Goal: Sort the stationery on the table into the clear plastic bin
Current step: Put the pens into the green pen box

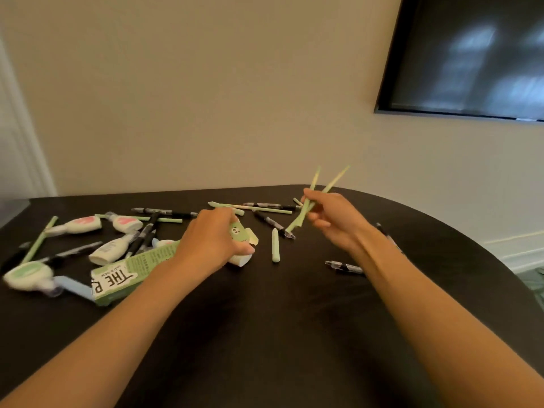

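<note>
Head view: sorting looks barely begun. Right hand (332, 219) pinches 2 green sticks (335, 179), left hand (212, 240) grips the box (138, 266); pens (164, 212) litter the counter (294, 319).

1. One view is given, taken from the person's head, above the near side of the dark table (265, 319).
2. It is directed forward and downward, toward the beige wall (206, 98).
3. The left hand (212, 237) and right hand (332, 220) are seen near, the forearms entering from the bottom edge.
4. Straight lines are bent by the wide-angle lens.
</note>
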The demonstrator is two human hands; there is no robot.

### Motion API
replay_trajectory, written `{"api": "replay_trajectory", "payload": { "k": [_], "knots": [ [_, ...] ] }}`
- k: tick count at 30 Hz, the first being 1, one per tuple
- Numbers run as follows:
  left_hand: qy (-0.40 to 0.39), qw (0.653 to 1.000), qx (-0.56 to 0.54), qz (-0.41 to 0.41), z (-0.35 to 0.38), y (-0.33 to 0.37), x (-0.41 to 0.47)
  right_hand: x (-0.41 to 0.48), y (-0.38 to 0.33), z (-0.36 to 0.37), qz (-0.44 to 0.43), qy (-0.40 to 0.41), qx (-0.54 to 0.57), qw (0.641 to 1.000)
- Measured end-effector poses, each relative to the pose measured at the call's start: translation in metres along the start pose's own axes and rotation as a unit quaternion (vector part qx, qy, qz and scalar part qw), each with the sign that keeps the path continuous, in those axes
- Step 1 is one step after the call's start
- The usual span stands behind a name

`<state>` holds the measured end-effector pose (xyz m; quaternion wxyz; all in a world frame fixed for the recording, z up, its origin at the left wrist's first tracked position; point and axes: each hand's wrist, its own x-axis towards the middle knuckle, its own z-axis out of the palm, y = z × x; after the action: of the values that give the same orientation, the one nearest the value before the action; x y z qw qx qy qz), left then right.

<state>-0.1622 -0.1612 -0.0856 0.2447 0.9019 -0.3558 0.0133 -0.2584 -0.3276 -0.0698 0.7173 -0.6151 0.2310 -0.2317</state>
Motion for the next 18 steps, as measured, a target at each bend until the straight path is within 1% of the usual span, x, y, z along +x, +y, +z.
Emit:
{"api": "replay_trajectory", "payload": {
  "k": [3, 8, 11, 15, 17, 18],
  "knots": [
    [-0.010, 1.000, -0.019, 0.009, -0.011, -0.025, -0.025, -0.013, 0.019, 0.039, 0.026, -0.010, 0.095, 0.995],
    [-0.017, 0.999, -0.047, 0.007, -0.019, -0.059, -0.053, -0.026, 0.051, 0.094, 0.035, 0.025, 0.121, 0.992],
    [-0.001, 0.998, -0.063, 0.008, -0.021, -0.070, -0.060, -0.032, 0.061, 0.117, 0.016, 0.028, 0.101, 0.994],
    [0.010, 0.997, -0.079, 0.019, -0.023, -0.073, -0.058, -0.038, 0.067, 0.132, -0.012, -0.010, 0.097, 0.995],
    [0.006, 0.996, -0.083, 0.019, -0.020, -0.071, -0.057, -0.037, 0.069, 0.129, -0.018, -0.023, 0.056, 0.998],
    [0.011, 0.996, -0.084, 0.012, -0.018, -0.072, -0.056, -0.036, 0.070, 0.128, -0.013, -0.022, 0.010, 1.000]
  ]
}}
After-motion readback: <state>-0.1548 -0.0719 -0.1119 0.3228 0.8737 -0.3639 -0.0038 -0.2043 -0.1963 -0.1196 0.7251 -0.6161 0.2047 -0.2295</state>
